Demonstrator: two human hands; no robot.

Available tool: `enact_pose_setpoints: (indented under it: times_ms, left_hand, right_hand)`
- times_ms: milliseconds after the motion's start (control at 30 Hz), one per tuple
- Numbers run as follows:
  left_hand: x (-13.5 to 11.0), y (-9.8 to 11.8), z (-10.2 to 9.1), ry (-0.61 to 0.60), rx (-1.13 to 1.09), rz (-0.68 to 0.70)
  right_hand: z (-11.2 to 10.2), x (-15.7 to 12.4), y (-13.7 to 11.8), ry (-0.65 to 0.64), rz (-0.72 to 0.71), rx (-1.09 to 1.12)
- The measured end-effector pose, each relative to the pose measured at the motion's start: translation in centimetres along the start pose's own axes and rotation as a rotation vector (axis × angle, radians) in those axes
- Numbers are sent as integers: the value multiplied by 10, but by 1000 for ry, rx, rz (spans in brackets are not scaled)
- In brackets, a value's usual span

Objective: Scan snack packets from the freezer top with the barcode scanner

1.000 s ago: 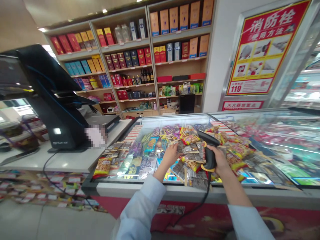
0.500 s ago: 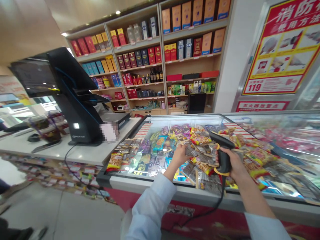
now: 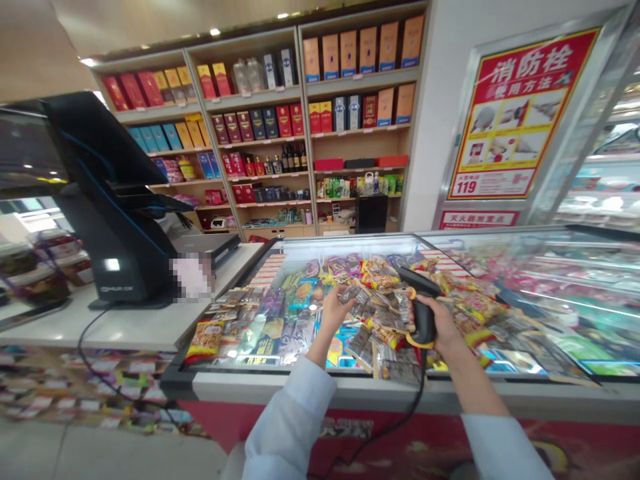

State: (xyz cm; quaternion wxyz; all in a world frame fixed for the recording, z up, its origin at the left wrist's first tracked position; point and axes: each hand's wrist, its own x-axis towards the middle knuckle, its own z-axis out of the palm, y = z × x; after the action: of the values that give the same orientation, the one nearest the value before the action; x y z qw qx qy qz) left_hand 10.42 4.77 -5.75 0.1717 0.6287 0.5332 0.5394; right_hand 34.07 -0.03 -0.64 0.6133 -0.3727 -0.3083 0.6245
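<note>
My right hand [image 3: 443, 325] grips a black barcode scanner [image 3: 419, 303] with a yellow trim, its head pointing left and its cable [image 3: 400, 417] hanging down the cabinet front. My left hand [image 3: 336, 308] pinches a small snack packet [image 3: 353, 294] and holds it up just left of the scanner head. Both hands hover over a heap of snack packets [image 3: 300, 313] lying on the glass lid of a chest freezer [image 3: 280, 383].
A black checkout terminal [image 3: 107, 200] stands on the white counter [image 3: 125, 323] to the left. Wooden shelves [image 3: 300, 127] of boxed goods fill the back wall. A red fire-hydrant poster [image 3: 515, 117] hangs at right, above more glass-topped freezers [image 3: 575, 267].
My left hand has lifted a packet off the heap and brought it closer to the scanner head. The view swung right, then back left.
</note>
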Motion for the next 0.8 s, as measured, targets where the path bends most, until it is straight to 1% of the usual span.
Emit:
enact_pose_setpoints:
  times_ms: [67, 133, 200, 300, 400, 500, 600, 700, 800]
  left_hand:
    - [0, 1, -1, 116, -55, 30]
    - [1, 5, -3, 206, -107, 31]
    - [2, 9, -4, 256, -163, 10]
    - [6, 16, -4, 298, -239, -11]
    - [8, 19, -4, 358, -252, 22]
    - [7, 18, -4, 374, -205, 76]
    - [4, 17, -3, 349, -150, 112]
    - [3, 15, -2, 316, -141, 109]
    - [3, 13, -2, 291, -137, 85]
  right_hand:
    - [-1, -1, 0, -12, 5, -5]
    - [-1, -2, 0, -26, 5, -14]
    - [-1, -2, -1, -34, -2, -22]
    - [3, -4, -5, -45, -16, -24]
    - [10, -8, -9, -81, -52, -33]
    - [16, -14, -6, -118, -85, -95]
    - [21, -20, 4, -174, -63, -208]
    - [24, -23, 12, -228, -53, -327]
    - [26, -23, 15, -239, -70, -379]
